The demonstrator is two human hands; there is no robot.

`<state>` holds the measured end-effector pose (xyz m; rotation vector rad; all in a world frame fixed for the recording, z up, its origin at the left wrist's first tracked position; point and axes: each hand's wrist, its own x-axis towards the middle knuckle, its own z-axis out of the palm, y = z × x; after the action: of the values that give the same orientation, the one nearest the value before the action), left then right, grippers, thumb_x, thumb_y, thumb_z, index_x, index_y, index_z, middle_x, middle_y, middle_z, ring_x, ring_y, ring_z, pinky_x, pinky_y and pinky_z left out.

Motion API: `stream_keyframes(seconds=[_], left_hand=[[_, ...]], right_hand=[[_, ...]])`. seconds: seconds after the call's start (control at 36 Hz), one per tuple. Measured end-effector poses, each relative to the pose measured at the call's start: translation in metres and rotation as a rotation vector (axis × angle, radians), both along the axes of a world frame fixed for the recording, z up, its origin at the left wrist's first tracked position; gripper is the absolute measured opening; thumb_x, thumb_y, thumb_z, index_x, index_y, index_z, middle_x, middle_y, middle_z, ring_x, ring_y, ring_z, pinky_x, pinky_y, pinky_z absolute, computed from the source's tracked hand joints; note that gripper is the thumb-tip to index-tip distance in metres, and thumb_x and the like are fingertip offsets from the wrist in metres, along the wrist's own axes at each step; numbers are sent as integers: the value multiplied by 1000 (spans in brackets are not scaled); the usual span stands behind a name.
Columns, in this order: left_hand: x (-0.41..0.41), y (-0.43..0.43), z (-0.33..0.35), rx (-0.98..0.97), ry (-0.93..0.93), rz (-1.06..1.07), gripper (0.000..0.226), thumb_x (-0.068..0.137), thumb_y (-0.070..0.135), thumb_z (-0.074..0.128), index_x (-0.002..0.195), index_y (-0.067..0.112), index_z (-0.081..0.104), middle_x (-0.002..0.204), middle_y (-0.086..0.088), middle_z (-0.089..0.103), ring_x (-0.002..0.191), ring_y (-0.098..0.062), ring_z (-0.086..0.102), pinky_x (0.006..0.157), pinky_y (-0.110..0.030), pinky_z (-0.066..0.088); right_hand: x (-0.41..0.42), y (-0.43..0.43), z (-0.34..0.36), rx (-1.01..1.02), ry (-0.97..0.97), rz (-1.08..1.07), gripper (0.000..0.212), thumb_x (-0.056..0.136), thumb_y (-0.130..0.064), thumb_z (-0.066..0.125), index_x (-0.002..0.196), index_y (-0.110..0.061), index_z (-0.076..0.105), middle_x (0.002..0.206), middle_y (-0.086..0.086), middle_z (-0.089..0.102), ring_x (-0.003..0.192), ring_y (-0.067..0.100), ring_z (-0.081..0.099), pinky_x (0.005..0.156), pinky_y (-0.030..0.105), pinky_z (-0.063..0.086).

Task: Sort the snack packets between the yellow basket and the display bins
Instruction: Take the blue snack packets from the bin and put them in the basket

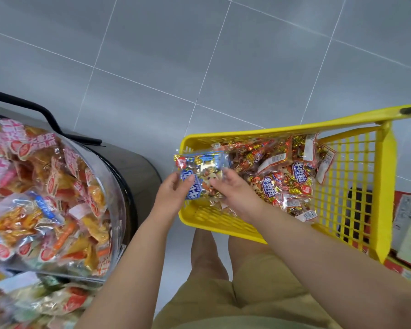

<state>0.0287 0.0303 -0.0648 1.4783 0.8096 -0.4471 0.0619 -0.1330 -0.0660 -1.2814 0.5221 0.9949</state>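
Blue packet (pixel 201 168): hovering over the near-left corner of the yellow basket (pixel 387 186), above the other packets (pixel 282 176).
Left hand (pixel 173 194): pinching the packet's left edge, thumb lying on top.
Right hand (pixel 235 189): gripping its right side, fingers pressing on the face.
Display bin (pixel 115 181): standing left of the packet, well apart; the left hand is sitting nearer.
Long axis: appearing to be pointing away from the body.
Judged move: leftward carrying is probably falling to the left hand.
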Motion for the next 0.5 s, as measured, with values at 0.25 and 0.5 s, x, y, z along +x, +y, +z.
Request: stream_keyframes(seconds=[0.25, 0.5], left_hand=[[4, 24, 5, -34, 55, 268, 12, 90, 7, 63, 89, 19, 58, 88, 0, 69, 71, -6, 69, 72, -31, 57], [-3, 40, -13, 238, 90, 203, 28, 83, 27, 73, 68, 14, 55, 70, 1, 61, 69, -13, 57, 70, -31, 44]], right_hand=[[4, 10, -28, -557, -249, 364, 44, 100, -25, 42, 139, -6, 41, 145, 10, 36, 136, 17, 29, 107, 21, 20], [1, 21, -65, -934, -300, 711, 85, 90, -41, 57, 149, -6, 8, 156, 11, 6, 141, 29, 17, 114, 36, 19]])
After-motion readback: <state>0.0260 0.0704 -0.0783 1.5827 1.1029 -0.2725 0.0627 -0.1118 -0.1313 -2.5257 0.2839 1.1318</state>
